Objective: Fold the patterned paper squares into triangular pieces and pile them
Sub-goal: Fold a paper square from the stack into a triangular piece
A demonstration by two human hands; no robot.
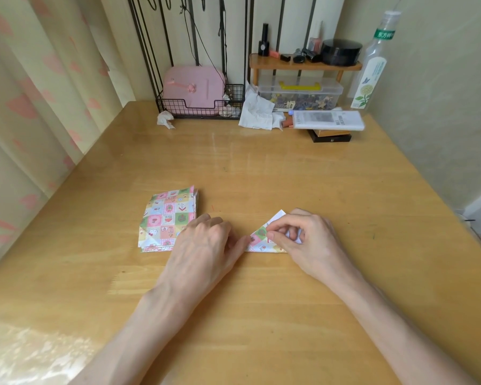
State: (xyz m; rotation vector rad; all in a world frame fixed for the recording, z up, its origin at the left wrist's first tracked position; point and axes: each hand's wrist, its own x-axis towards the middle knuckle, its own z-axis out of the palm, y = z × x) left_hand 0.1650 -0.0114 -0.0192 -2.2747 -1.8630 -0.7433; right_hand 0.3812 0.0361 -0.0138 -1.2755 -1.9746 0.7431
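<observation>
A stack of patterned paper squares lies on the wooden table, left of centre. To its right a partly folded patterned paper piece lies flat, showing a triangular shape with a white tip at the top. My right hand pinches this piece with curled fingers and thumb and covers its right part. My left hand lies between the stack and the folded piece, fingers straight, with a fingertip pressing the piece's left corner. Its knuckles overlap the stack's lower right corner.
At the table's back stand a black wire basket with a pink case, crumpled tissues, a clear plastic box under a small wooden shelf, a white flat package and a tall bottle. Curtains hang on the left.
</observation>
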